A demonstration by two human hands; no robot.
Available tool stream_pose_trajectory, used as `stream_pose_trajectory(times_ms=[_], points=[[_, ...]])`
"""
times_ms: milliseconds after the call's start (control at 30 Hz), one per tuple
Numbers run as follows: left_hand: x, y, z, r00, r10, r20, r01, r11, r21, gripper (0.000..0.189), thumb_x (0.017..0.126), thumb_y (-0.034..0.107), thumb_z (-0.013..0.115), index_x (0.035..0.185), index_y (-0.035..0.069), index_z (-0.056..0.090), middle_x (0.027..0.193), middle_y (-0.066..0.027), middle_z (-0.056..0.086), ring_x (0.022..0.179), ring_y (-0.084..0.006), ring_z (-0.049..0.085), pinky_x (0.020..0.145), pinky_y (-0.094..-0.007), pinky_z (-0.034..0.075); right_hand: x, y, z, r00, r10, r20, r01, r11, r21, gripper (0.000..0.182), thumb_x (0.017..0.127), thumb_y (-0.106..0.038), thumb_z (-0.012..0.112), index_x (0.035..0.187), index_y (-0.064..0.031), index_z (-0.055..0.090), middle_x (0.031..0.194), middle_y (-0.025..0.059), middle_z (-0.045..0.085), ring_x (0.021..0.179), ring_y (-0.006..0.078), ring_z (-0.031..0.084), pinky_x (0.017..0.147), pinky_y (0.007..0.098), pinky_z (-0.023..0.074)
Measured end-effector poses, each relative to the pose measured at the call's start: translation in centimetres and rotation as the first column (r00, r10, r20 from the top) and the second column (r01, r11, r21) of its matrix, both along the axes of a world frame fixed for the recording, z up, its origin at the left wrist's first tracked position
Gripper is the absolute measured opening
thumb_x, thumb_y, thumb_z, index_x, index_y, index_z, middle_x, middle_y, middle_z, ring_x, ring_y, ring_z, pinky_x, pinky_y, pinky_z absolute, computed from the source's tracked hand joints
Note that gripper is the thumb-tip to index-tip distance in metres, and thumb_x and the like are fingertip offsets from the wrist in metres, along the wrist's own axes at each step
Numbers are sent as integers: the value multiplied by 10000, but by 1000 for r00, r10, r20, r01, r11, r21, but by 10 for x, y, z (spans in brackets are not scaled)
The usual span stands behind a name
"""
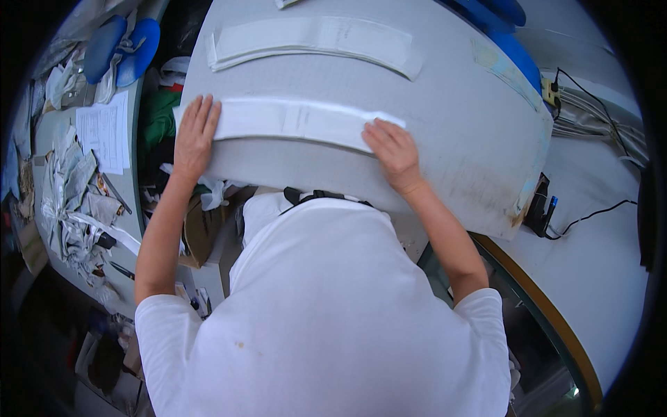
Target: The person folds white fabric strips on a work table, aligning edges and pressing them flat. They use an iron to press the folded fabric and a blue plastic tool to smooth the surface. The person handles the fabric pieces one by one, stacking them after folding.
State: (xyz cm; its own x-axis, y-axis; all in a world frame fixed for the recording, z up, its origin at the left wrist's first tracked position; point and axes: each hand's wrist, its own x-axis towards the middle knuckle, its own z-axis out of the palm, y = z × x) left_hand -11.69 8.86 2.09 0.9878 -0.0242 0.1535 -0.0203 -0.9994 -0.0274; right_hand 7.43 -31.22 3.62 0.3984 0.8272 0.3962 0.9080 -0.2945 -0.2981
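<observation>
A long, flat strip of glossy white folded sheet material (260,119) lies across the table before me, with faint print near its middle. My left hand (195,133) rests palm down on its left end, fingers stretched away from me. On its right end lies my right hand (392,151), slightly blurred, its fingertips touching the top of the strip. Neither hand appears to grip it. Farther back, a stack of similar white folded sheets (312,36) lies parallel to the strip, its layers visible along the near edge.
The pale tabletop (458,140) has peeling tape at its right edge. A side table at left holds printed papers (107,130), crumpled packaging (78,203) and blue oval pieces (138,52). A power socket (550,94) and cables are at right. A cardboard box (200,234) stands below.
</observation>
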Motion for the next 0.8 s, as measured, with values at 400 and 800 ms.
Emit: stream_pose_trajectory(times_ms=[400, 800], points=[[18, -38, 37, 954, 213, -212, -265, 928, -263, 720, 706, -118, 580, 1404, 48, 518, 1545, -172, 408, 1469, -364, 324, 1230, -447, 267, 24, -5, 8, 940, -168, -298, 138, 983, -119, 297, 855, -127, 704, 1125, -6, 677, 1195, 179, 662, 1177, 368, 584, 983, 444, 488], [159, -142, 16, 996, 92, 2, -61, 678, -732, 298, 826, 2, 613, 1117, -31, 669, 1261, -171, 636, 1232, -361, 555, 1044, -442, 455, 196, 106, -10, 851, -488, -195, 347, 800, -490, 486, 735, -370, 855, 1091, -82, 693, 1088, 111, 702, 1089, 297, 614, 921, 443, 462]])
